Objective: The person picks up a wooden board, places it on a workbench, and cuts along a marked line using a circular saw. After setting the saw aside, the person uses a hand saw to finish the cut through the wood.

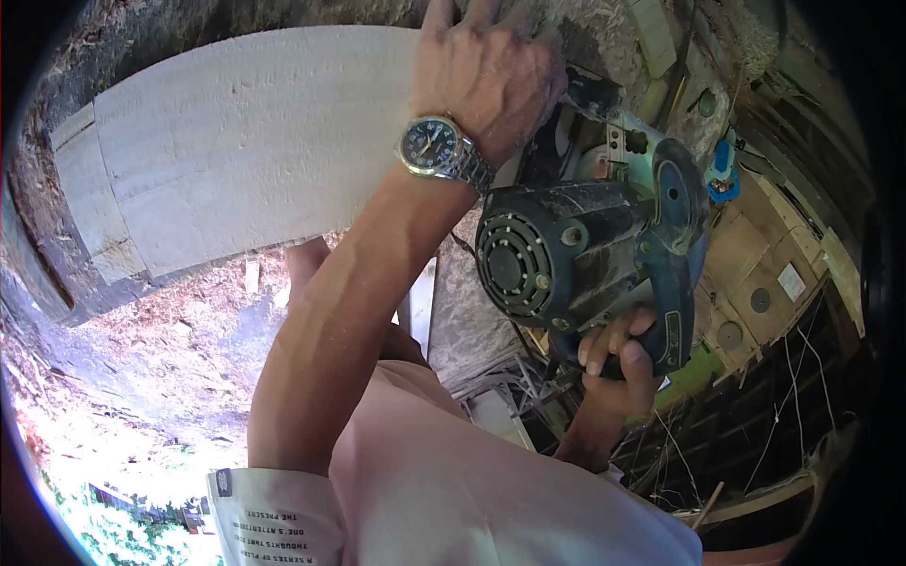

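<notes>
My right hand point(618, 354) is closed around the rear handle of a dusty dark-green circular saw point(576, 241). The saw's round vented motor end faces left. My left hand point(486, 80), with a metal-band wristwatch point(432, 146) on its wrist, lies palm down at the right end of a wide pale wooden board point(255, 137), close to the saw's front. Its fingers look spread, though the top of the frame cuts off their tips. The saw's blade and its contact with the wood are hidden from view.
Sawdust and wood chips point(170, 377) cover the ground at left. On the right lie brown panels point(764, 255) with a blue object point(724, 172) beside them. Loose thin cords point(802, 377) hang at lower right. Part of a bare leg point(304, 259) shows below the board.
</notes>
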